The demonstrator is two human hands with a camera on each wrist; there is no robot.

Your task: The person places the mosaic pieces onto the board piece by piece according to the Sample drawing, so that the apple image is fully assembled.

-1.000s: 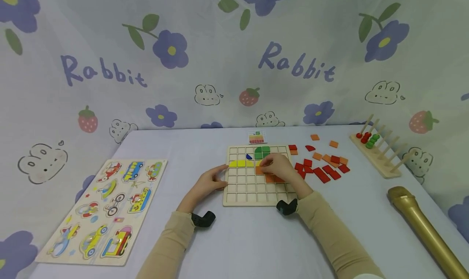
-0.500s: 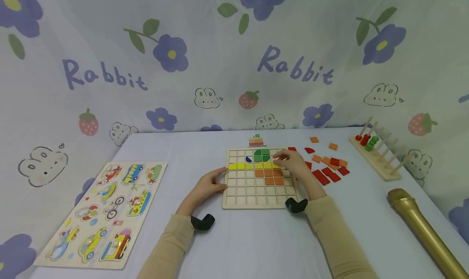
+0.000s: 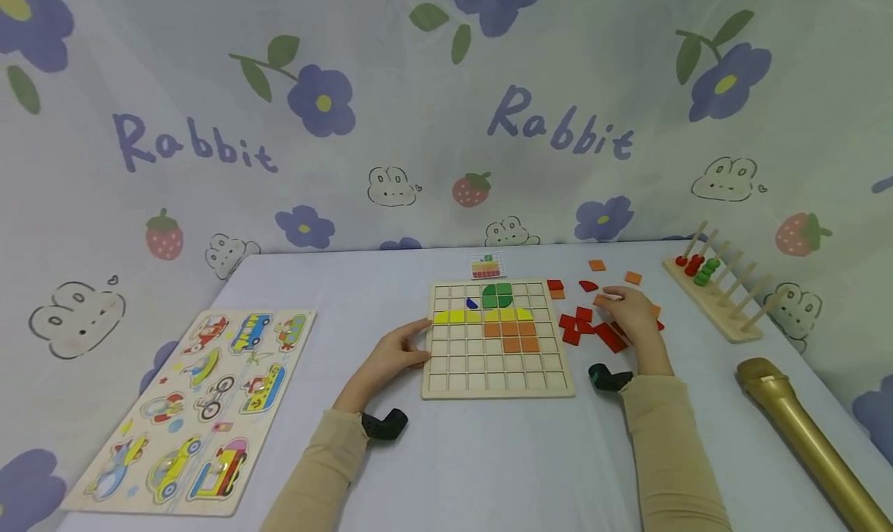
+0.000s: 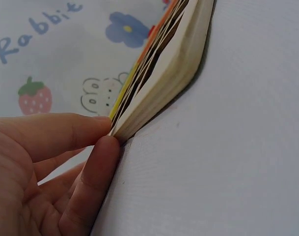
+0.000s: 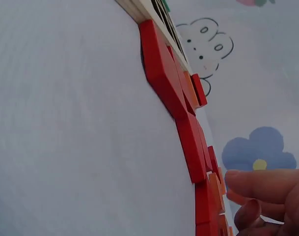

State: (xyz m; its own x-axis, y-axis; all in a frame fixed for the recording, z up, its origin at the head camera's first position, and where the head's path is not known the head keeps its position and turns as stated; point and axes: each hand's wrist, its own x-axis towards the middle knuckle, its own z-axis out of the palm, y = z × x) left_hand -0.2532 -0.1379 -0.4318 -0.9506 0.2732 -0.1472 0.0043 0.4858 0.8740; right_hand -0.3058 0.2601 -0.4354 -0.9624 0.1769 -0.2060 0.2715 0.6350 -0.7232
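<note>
In the head view my left hand (image 3: 394,360) touches the left edge of a square wooden grid board (image 3: 448,377), index finger and thumb set apart along it. The left wrist view shows these fingertips against the board's side (image 4: 164,98). Green, yellow and orange tiles (image 3: 521,338) lie in the board's cells, with a small blue piece (image 3: 471,303). To the right of the board, my right hand (image 3: 633,315) reaches over the scattered tiles and pinches an orange tile (image 5: 236,197) between finger and thumb. Red tiles (image 3: 611,336) lie beside and partly under that hand.
A small picture card (image 3: 487,266) lies behind the board. A peg stand with beads (image 3: 725,307) is at the back right, and a gold microphone (image 3: 802,431) in front of it. On the left lies a vehicle puzzle board (image 3: 261,439). A printed cloth (image 3: 391,113) hangs behind.
My right hand has moved right, from above the grid board to the loose tiles. An orange tile and a yellow piece it was near now lie uncovered on the board. My left hand stays put.
</note>
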